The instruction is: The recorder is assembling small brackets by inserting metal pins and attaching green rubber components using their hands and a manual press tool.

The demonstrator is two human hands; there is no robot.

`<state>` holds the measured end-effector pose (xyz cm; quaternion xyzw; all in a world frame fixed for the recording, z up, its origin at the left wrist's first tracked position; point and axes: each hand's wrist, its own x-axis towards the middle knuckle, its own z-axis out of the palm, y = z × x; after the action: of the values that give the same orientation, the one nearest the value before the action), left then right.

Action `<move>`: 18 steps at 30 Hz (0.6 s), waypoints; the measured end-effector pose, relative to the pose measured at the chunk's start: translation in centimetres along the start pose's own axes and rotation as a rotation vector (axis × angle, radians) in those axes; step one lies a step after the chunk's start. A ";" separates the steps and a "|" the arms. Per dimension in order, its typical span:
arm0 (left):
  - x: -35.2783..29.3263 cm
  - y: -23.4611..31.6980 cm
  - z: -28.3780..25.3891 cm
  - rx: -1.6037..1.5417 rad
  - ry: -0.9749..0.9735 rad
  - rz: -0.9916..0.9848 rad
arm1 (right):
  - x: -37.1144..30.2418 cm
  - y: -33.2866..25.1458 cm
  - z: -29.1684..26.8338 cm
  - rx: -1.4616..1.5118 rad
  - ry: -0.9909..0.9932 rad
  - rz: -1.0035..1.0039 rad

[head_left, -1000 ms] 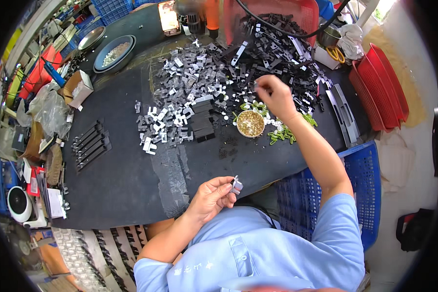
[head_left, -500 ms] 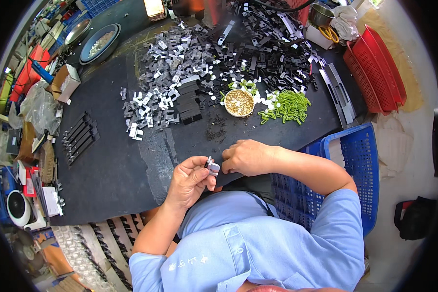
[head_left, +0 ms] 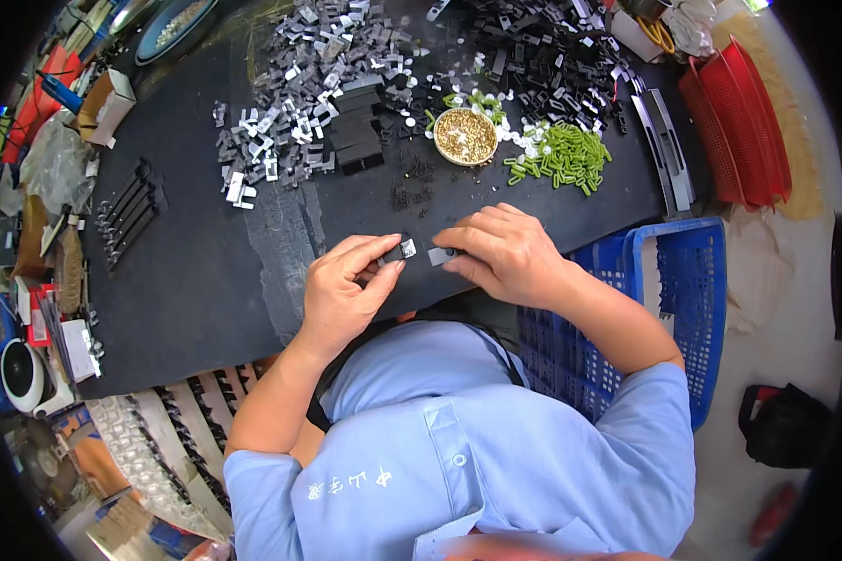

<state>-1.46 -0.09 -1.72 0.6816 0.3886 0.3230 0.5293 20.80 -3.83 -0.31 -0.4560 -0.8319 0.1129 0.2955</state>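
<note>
L hand (head_left: pixel 344 290) has turned since a sec ago & now pinches a dark part (head_left: pixel 408 248) w/ its shiny end facing right; R hand (head_left: pixel 510 251) pinches a grey piece (head_left: pixel 440 255) that didn't show half a sec ago. Both are held over the surface (head_left: pixel 187 309) nr its near edge, close but w/ a gap, i.e. not touching.

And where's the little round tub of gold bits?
In the head view, the round tub is on the dark table, farther out than the person's right hand and left of the pile of green loops.
</note>
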 end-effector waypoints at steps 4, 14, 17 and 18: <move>0.1 0.7 0.6 0.122 0.047 0.103 | 0.9 -1.7 0.0 -0.145 -0.058 -0.038; -0.2 1.5 0.7 0.270 0.011 0.166 | 0.5 -2.3 0.5 -0.110 -0.009 -0.028; -0.5 1.2 0.6 0.292 -0.011 0.218 | 0.4 -2.5 0.4 -0.082 -0.027 -0.003; -0.4 1.4 0.5 0.291 -0.017 0.217 | 0.3 -2.4 0.4 -0.080 -0.034 -0.003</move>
<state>-0.97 -0.85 -0.53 0.7917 0.3509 0.3129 0.3903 18.75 -4.88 0.63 -0.4645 -0.8412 0.0866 0.2630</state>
